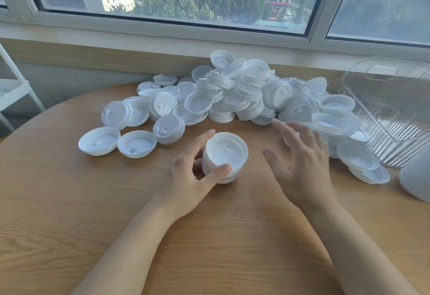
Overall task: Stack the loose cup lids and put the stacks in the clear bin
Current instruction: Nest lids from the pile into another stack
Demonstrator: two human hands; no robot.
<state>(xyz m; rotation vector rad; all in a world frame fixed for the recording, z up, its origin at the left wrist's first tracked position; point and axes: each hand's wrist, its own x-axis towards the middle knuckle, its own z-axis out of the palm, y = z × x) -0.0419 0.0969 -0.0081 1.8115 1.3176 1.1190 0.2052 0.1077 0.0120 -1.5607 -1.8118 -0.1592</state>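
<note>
Stack of lids (225,158): upright near the middle of the round table (69,201), grasped at its side between the thumb and curled fingers of the left hand (188,178). Right hand (302,162): fingers spread and relaxed, holding nothing, blurred, just right of the stack. Loose lids (232,94): heaped toward the far edge, those nearest lying just beyond the right fingertips, so that hand is judged the closer; clear bin (395,108) tilted at the far right edge.

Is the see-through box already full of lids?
No, the clear bin holds no lids; they lie heaped on the table, with one small stack gripped by the left hand.
</note>
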